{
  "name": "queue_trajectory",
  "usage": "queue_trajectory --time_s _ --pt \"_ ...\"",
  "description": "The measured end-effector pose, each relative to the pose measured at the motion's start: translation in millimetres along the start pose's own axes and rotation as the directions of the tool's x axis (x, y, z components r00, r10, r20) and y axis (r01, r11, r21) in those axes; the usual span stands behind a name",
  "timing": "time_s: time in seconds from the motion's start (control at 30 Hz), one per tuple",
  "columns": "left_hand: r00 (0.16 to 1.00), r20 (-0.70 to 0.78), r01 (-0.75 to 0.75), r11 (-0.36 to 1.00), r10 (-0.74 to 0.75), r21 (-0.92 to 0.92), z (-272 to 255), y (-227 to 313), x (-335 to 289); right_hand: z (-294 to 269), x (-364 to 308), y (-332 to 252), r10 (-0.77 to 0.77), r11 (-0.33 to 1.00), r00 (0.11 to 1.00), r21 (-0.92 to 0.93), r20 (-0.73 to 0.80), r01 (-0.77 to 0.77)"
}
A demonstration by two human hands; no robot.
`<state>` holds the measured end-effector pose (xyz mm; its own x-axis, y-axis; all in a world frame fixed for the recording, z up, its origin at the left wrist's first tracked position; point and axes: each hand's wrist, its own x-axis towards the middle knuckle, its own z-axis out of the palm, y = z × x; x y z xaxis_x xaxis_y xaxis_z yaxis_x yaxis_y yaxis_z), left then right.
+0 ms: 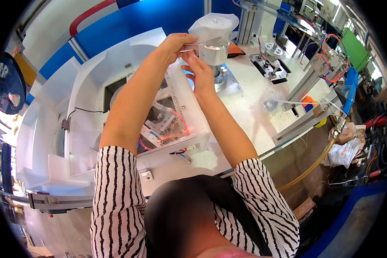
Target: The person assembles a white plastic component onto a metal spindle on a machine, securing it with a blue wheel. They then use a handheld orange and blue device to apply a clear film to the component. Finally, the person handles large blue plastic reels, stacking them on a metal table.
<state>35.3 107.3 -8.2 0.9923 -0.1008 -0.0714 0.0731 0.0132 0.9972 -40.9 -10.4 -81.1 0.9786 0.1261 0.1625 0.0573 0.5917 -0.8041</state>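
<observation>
A thin, whitish translucent sheet (202, 28) is draped over the top of an upright shiny metal cylinder (215, 54) at the far middle. My left hand (177, 45) is closed at the sheet's left edge, its fingers pinching it. Just below and to the right, my right hand (200, 73) is raised beside the cylinder with its fingers apart. Its fingertips come close to my left hand; whether they touch the sheet I cannot tell. The cylinder stands on a metal post (222, 77) with a base plate on the white table.
Left of the post is a white machine housing (198, 114) with mechanisms and red tubing inside. To the right stand a small fixture (274, 50), crumpled clear plastic (271, 103) and an aluminium frame (305, 116). A yellow-brown hose (318, 161) hangs off the table's right edge.
</observation>
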Motion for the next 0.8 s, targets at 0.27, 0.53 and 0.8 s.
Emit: queue_trajectory --time_s 0.27,0.53,0.8 --pt "1.000 -0.020 -0.001 0.999 0.000 -0.040 11 -16 9 -57 -6 7 -0.368 0.908 0.910 -0.285 -0.190 0.307" --pt "1.000 -0.023 0.009 1.000 -0.010 -0.020 15 -26 23 -72 27 0 -0.723 0.317 0.665 -0.765 0.187 0.561" --pt "0.997 -0.075 0.014 1.000 -0.015 -0.015 24 -25 26 -76 37 7 -0.719 0.226 0.648 -0.799 0.249 0.557"
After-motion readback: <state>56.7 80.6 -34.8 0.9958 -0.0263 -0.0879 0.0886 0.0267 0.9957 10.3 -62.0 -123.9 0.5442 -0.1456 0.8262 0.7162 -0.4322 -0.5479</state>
